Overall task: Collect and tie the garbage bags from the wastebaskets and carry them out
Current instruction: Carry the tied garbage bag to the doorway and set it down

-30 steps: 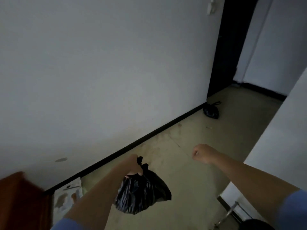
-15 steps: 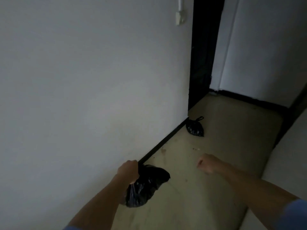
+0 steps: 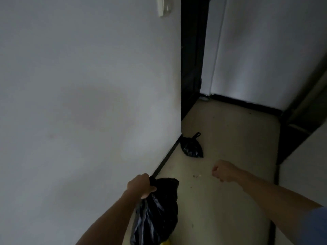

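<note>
While the left hand [image 3: 141, 185] gripped one garbage bag [image 3: 157, 209] by its neck beside the wall [image 3: 88, 103] and the right hand [image 3: 223, 171] was fisted and empty, I judged collection in hand, the next move being a reach for the second bag [image 3: 192, 147] on the floor [image 3: 230, 138] ahead.

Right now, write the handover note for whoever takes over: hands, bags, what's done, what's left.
Left hand grips the neck of a black garbage bag, which hangs close to the wall. Right hand is a fist, holding nothing.
Second bag lies tied on the floor ahead, at the wall's corner by the dark doorway.
Done: both bags are collected; the floor one is knotted. The held one's knot is hidden by the hand.
Left: pick up the second bag, likely with the right hand, and carry both out.
</note>
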The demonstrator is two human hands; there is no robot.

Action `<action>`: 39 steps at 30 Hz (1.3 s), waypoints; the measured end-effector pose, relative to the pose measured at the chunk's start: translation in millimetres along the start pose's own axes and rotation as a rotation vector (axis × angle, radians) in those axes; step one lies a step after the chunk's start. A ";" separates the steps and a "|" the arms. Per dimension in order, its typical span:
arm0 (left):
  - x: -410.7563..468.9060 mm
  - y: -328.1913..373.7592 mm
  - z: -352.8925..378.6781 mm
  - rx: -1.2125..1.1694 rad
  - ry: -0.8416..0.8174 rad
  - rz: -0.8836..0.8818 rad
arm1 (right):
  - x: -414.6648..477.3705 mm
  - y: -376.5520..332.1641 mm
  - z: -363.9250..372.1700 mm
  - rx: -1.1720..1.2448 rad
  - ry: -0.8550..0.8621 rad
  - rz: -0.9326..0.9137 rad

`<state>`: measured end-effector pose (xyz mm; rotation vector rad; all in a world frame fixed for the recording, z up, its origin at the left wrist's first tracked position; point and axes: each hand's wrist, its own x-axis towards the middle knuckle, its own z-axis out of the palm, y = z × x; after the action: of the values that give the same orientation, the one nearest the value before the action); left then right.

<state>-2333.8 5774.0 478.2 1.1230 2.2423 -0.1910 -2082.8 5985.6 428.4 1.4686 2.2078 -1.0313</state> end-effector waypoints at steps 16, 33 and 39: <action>356.2 126.0 -115.6 0.092 -0.148 0.039 | 278.0 50.0 -132.3 0.146 -0.033 0.176; 729.4 198.4 41.1 -0.077 -0.256 -0.284 | 625.5 148.6 -71.9 0.109 -0.151 0.255; 843.8 184.5 150.1 -0.060 -0.209 -0.316 | 705.0 207.9 36.9 0.085 -0.290 0.280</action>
<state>-2502.4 6402.7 -109.0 0.6786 2.2077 -0.3502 -2209.7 6483.6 -98.4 1.5018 1.7239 -1.1673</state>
